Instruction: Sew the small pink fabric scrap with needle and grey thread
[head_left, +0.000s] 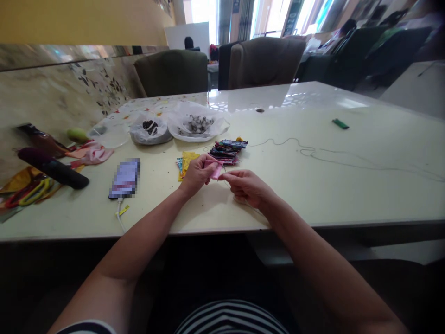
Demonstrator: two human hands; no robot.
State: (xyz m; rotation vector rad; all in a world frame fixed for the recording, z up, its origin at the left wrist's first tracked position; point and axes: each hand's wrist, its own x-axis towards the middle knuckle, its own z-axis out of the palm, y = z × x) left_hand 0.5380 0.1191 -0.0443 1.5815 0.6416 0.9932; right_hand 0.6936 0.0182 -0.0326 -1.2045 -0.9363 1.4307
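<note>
Piece (pixel 216 172), pink — gripped in left hand (pixel 197 174); right hand (pixel 248 186) closed near its edge.

Overexposed windows (pixel 264 16) behind, glare across tabletop (pixel 313 195), dark blurred edges

Two hands: left hand (pixel 196 175), right hand (pixel 251 188). One pink piece (pixel 218 170). Two packet piles: dark pile (pixel 225 152), yellow pile (pixel 189 162); packet count unclear. Thread (pixel 308 152): strand count unclear. Two bags: small bag (pixel 141 135), big bag (pixel 179 131). One phone (pixel 125 178), one cable (pixel 120 221), one lighter (pixel 340 124), one bottle (pixel 47 141), one black cylinder (pixel 54 168). Two near chairs: left chair (pixel 174 72), right chair (pixel 266 62).
</note>
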